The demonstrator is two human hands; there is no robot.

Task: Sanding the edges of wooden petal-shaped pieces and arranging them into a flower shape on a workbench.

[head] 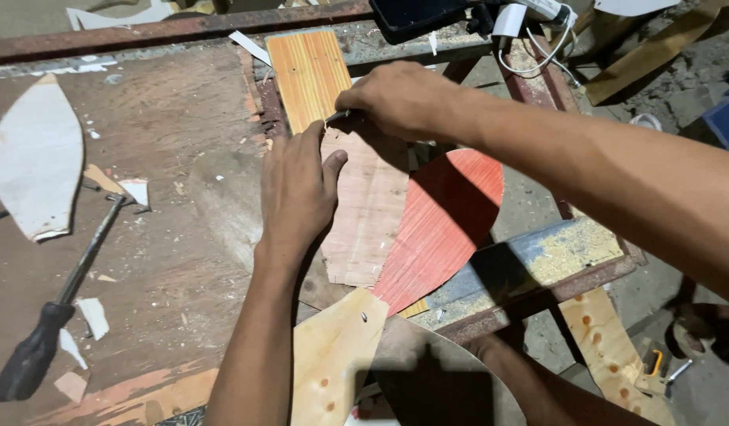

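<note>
On the worn brown surface (167, 260), your left hand (297, 189) lies flat, fingers together, on the pale plywood sheet (368, 213); right hand (396, 99) fingers pinch a small metal tool (338, 117).

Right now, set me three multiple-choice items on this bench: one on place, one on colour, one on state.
1. Where does the black-handled tool lie?
A. left of both hands
B. on the red sheet
C. under the right arm

2. What colour is the rounded veneer sheet?
A. blue
B. red
C. green

3. How is the left hand?
A. clenched in a fist
B. lifted off
C. pressed flat on the pale sheet

Key: 1 A, it rests at the bench's left; 2 B, plainly red; 3 C, palm down, fingers spread.
</note>
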